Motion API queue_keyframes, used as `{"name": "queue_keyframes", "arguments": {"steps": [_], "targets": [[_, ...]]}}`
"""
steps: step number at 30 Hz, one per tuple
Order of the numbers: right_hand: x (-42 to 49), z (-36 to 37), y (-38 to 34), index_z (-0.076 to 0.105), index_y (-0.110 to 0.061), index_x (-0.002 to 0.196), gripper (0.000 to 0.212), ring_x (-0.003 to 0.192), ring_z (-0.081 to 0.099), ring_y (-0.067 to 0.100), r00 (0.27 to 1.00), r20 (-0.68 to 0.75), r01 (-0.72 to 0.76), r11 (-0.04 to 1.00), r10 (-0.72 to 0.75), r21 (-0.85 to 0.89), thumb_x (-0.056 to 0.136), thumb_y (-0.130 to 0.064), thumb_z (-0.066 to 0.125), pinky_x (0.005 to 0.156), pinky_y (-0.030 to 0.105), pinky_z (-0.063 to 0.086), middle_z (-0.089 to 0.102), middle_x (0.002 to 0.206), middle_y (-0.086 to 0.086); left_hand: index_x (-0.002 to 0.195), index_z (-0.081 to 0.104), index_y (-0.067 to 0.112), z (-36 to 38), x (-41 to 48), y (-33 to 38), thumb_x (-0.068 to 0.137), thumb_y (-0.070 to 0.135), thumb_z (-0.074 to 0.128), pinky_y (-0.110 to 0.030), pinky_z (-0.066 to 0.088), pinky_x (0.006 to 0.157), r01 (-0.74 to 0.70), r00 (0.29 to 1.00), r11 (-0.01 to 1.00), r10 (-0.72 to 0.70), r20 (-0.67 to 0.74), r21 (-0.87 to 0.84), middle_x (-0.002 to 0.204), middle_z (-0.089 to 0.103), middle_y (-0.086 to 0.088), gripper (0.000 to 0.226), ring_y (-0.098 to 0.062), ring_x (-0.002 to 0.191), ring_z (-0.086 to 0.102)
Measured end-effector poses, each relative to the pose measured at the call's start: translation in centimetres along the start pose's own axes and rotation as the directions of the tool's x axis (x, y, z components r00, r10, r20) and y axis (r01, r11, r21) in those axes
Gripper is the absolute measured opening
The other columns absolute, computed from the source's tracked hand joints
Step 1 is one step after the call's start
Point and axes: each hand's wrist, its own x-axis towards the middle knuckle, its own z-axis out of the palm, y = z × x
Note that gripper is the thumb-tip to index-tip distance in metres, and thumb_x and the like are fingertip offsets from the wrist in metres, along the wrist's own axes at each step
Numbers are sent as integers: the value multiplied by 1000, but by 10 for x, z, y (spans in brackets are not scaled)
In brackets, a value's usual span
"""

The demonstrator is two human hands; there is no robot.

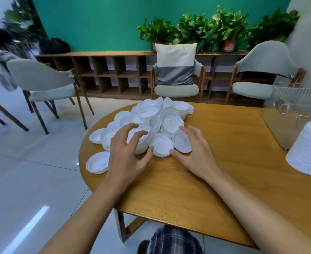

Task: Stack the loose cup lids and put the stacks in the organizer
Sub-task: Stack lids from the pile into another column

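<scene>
Pile of loose lids [151, 118], white, heaped at the 11 o'clock part of the wooden table [206, 180], some upside down, some tilted. Both hands are at the pile's 6 o'clock edge.

Left hand [127, 151]: fingers spread and bent claw-like over the near-left lids, thumb tip against the flat lid [162, 144] at the front. Can't tell if it actually grips anything.

Right hand [195, 149]: fingers fairly straight, laid along the tilted lid [182, 142], thumb tip near that lid's near rim and just beside the flat lid. No pinch visible.

The flat lid sits between the two thumbs. A single lid [98, 163] lies apart from the pile at 9 o'clock of the left hand, near the table edge.

Finished stack of lids [308, 147] stands at 3 o'clock on the table, well apart from the hands. Clear organizer [288, 110] is at 2 o'clock, just behind the stack; contents too blurred to tell.

Background at 12 o'clock: chair with cushion [175, 65], low wooden shelf [105, 70], potted plants [193, 28] on top, against a green wall.
</scene>
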Motion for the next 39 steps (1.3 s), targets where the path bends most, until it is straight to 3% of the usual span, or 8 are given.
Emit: {"name": "queue_keyframes", "arguments": {"steps": [4, 6, 9, 13, 19, 24, 32, 39], "targets": [[11, 13, -3, 41, -43, 152, 82, 147, 32, 17, 1000, -7, 1, 1000, -1, -15, 81, -64, 75, 115, 49, 42, 23, 159, -15, 146, 54, 29, 9, 0, -14, 82, 71, 66, -62, 19, 125, 126, 989, 989, -131, 62, 81, 166, 31, -6, 77, -30, 160, 17], [17, 16, -4, 42, -43, 152, 82, 148, 28, 19, 1000, -15, -7, 999, 6, -36, 80, -66, 74, 117, 48, 39, 18, 160, -16, 152, 46, 35, 14, 6, -18, 77, 84, 58, -67, 10, 124, 213, 969, 972, -223, 107, 100, 170, 24, -3, 90, -31, 162, 9], [26, 19, -5, 41, -43, 151, 82, 149, 27, 22, 1000, -23, -21, 999, 20, -48, 80, -68, 73, 118, 49, 36, 16, 161, -13, 154, 41, 38, 6, 16, -23, 73, 96, 48, -67, 9, 125, 320, 937, 946, -325, 129, 60, 171, 23, 1, 100, -29, 161, 11], [35, 24, -7, 43, -42, 151, 80, 149, 27, 20, 1000, -9, -15, 999, 15, -32, 81, -66, 74, 118, 52, 37, 16, 160, -15, 154, 42, 41, -17, 20, -43, 77, 99, 35, -67, 12, 125, 336, 925, 931, -355, 138, 141, 170, 26, 1, 97, -25, 159, 19], [38, 37, -9, 46, -41, 150, 76, 150, 26, 20, 1000, 21, -19, 998, 20, -54, 83, -66, 72, 115, 55, 39, 15, 163, -13, 156, 35, 50, -20, 13, -65, 71, 104, 34, -62, 22, 125, 448, 821, 884, -466, 330, 134, 174, 19, 3, 101, -26, 158, 22], [37, 42, -10, 55, -40, 142, 62, 147, 28, 19, 999, 36, -30, 996, 33, -79, 87, -63, 70, 115, 53, 40, 23, 161, -10, 150, 45, 52, -16, 15, -59, 71, 102, 38, -54, 35, 116, 476, 803, 879, -448, 392, 28, 171, 23, 10, 94, -20, 155, 29], [24, 21, 0, 64, -30, 128, 44, 128, 45, 15, 999, 3, -35, 996, 35, -84, 91, -52, 67, 106, 48, 45, 49, 137, -12, 149, 45, 56, -2, 15, -28, 79, 92, 51, -51, 33, 117, 435, 811, 900, -381, 443, -24, 171, 21, 10, 79, -14, 157, 21], [1, -27, 28, 67, -27, 124, 45, 120, 48, 13, 997, -10, -79, 991, 78, -112, 87, -53, 63, 104, 47, 45, 53, 128, -15, 148, 44, 56, 26, 18, 18, 78, 91, 55, -45, 35, 116, 382, 825, 922, -306, 476, -69, 170, 19, 12, 78, -13, 156, 21]]}}
